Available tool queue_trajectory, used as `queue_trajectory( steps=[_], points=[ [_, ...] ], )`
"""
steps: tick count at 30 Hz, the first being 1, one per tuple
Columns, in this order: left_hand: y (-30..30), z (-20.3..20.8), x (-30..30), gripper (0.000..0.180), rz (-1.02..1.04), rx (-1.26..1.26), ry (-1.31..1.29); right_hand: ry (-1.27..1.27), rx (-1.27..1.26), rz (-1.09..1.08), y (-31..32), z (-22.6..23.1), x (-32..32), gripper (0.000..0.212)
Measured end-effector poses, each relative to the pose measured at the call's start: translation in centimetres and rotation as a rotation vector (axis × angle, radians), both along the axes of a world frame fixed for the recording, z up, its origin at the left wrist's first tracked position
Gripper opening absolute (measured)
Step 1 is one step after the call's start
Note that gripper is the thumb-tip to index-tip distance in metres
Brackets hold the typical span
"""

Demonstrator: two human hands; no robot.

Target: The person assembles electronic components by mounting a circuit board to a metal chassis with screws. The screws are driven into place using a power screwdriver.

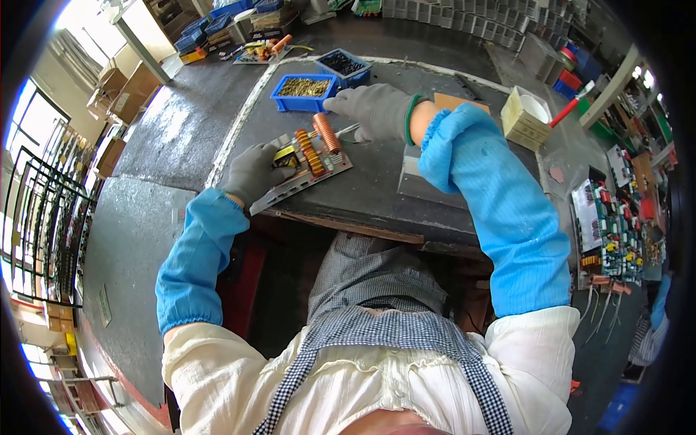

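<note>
My left hand (255, 174), in a grey glove, grips the left end of a circuit board (313, 183) near the bench's front edge. Upright on the board are an orange copper coil (327, 133), a copper-wound ring coil (310, 154) and a yellow-wrapped part (286, 156). My right hand (378, 112), gloved too, hovers above the board's far right side. Its fingers stretch left to the corner of a blue bin (297, 105) of small brass-coloured pieces; nothing shows in them. Pale wire ends (349, 132) poke out below that hand.
Behind the brass pieces stands another blue bin (355, 75) with small black parts. A square tub (525, 119) with a white round opening and a red-handled tool (569, 109) stand at right. Populated boards (612, 217) lie far right. Another board (262, 52) sits at the back.
</note>
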State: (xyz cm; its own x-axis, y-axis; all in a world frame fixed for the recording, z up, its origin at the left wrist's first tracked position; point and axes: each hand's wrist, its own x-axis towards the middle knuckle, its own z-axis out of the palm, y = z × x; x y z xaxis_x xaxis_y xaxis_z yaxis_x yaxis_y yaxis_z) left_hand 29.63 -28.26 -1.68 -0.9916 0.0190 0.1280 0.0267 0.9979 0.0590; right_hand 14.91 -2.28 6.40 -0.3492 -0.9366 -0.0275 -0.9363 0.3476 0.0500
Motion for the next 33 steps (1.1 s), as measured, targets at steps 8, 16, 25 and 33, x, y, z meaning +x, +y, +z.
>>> queue_trajectory(
  steps=[8, 16, 25, 33],
  points=[
    [-1.3, 4.7, 7.5, 0.042, 0.181, 0.601, 0.231, 0.309, -0.412, 0.29, -0.7, 0.8, 2.0, 0.111],
    [2.8, 15.1, 13.1, 0.044, -0.14, 1.052, 0.129, 0.338, -1.049, 0.709, -0.6, 9.2, 7.8, 0.091],
    [1.2, 17.0, 6.3, 0.064, -1.009, 1.655, 0.254, -0.354, -1.156, 0.19, 13.7, 14.5, 14.3, 0.033],
    [17.1, 11.5, -2.0, 0.067, -0.964, 1.99, -0.463, -0.779, -1.039, -0.695, 26.1, 9.1, 15.9, 0.052]
  ],
)
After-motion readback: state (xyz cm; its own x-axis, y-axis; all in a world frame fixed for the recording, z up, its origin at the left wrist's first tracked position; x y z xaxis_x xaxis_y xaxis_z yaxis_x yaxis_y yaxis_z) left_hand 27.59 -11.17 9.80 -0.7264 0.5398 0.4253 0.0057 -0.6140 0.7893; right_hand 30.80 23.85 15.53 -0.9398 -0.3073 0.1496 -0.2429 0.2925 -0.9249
